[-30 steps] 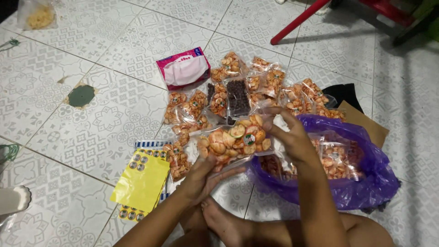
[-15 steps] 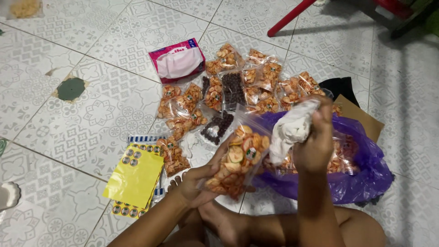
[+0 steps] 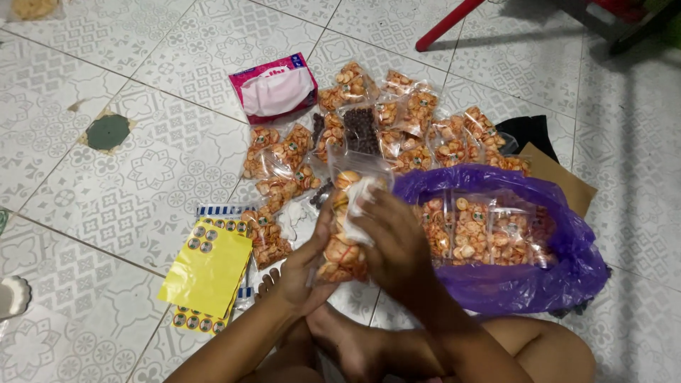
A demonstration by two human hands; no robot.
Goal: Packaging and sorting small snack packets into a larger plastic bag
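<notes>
Head view: both hands grasp one clear snack packet (image 3: 345, 230) upright above the floor tiles (image 3: 142, 184), the left hand (image 3: 306, 266) closed on its lower side, the right hand (image 3: 394, 241) clasped over its top. Beside it, a purple plastic bag (image 3: 525, 284) lies open with at least three filled packets inside. More packets (image 3: 397, 128), too overlapped to count, lie spread behind, near one pink tissue pack (image 3: 275, 89) and one yellow sheet (image 3: 207, 268).

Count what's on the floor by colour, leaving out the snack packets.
Purple: 1, the plastic bag
Pink: 1, the tissue pack
Yellow: 1, the sheet
Green: 1, the floor patch
Brown: 1, the cardboard piece
Black: 1, the cloth
Total: 6
</notes>
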